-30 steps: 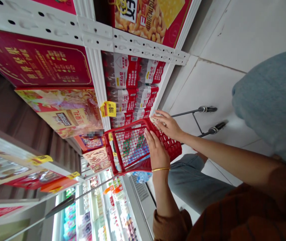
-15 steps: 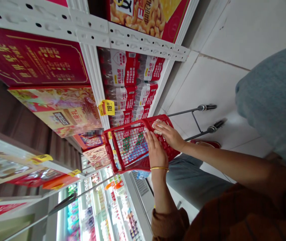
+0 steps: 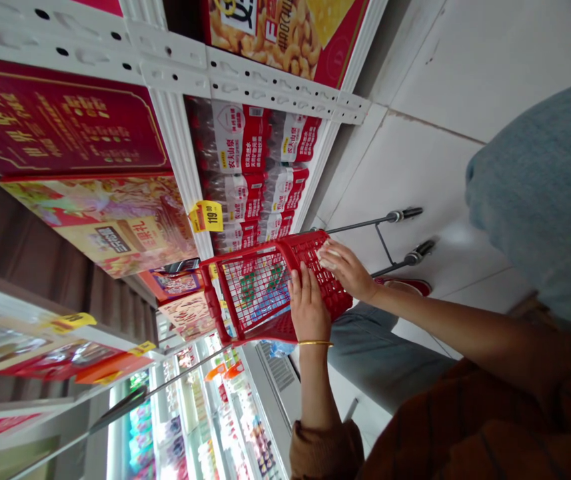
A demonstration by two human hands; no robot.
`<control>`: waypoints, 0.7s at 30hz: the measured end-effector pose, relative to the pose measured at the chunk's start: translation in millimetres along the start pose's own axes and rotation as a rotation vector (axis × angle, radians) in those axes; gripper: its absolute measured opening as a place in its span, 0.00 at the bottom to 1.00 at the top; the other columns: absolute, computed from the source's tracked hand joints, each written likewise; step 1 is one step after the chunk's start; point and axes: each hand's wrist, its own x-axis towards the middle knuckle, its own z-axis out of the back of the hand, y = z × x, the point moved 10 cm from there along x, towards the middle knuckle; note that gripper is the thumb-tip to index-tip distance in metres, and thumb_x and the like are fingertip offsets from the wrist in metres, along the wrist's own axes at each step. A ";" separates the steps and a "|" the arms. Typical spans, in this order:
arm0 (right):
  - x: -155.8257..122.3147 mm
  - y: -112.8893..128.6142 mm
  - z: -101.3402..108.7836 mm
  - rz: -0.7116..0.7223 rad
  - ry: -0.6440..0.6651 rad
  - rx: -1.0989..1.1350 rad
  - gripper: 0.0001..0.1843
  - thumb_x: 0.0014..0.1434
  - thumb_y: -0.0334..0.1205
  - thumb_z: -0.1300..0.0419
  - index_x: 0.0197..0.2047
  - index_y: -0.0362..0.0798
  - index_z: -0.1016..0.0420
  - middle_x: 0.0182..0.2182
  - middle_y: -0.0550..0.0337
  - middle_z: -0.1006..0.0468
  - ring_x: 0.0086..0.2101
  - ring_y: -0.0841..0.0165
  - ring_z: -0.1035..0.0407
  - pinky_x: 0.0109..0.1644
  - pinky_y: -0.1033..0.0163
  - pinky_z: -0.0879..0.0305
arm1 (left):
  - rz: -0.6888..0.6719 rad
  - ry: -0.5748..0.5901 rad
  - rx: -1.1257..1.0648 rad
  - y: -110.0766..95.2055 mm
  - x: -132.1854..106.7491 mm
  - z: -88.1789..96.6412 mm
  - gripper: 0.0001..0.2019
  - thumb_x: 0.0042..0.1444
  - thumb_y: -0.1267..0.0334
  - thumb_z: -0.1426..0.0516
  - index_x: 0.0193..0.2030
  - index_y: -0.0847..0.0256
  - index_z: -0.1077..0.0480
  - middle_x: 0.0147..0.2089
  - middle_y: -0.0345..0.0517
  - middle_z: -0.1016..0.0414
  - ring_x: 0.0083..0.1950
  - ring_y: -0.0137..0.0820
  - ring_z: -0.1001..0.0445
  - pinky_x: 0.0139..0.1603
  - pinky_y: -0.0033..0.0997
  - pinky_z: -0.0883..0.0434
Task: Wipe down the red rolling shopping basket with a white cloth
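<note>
While it stands just beside shelved water bottles (image 3: 245,167), red mesh shopping basket (image 3: 255,293): likely light and stiff, best taken by the rim. Left hand (image 3: 309,310) lies open against the mesh; right hand (image 3: 348,270) curls over the rim, grip unclear.

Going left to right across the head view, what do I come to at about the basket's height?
Printed gift carton → yellow price tag → shrink-wrapped bottled water → red wire basket → metal frame with casters → white floor tile → grey-blue cloth
</note>
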 end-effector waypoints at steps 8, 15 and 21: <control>39.8 -19.8 -24.5 -0.127 0.120 0.077 0.24 0.70 0.45 0.52 0.67 0.58 0.42 0.67 0.57 0.42 0.69 0.63 0.55 0.71 0.45 0.50 | -0.042 -0.038 -0.090 -5.1 3.4 5.1 0.29 0.61 0.80 0.55 0.69 0.66 0.47 0.67 0.62 0.38 0.75 0.38 0.57 0.71 0.55 0.46; 20.2 -13.7 -18.9 -0.101 0.068 0.072 0.23 0.71 0.38 0.56 0.67 0.58 0.42 0.63 0.59 0.34 0.66 0.67 0.47 0.70 0.49 0.47 | -0.027 -0.031 -0.138 -4.7 3.2 5.1 0.29 0.60 0.81 0.54 0.68 0.67 0.45 0.67 0.61 0.38 0.75 0.38 0.57 0.71 0.52 0.46; 3.1 -4.0 -15.2 -0.082 0.077 0.023 0.24 0.70 0.36 0.56 0.66 0.57 0.40 0.63 0.58 0.34 0.65 0.67 0.46 0.69 0.49 0.44 | -0.016 -0.030 -0.113 -5.1 5.3 3.5 0.29 0.59 0.81 0.55 0.68 0.66 0.43 0.68 0.59 0.38 0.75 0.37 0.57 0.71 0.52 0.45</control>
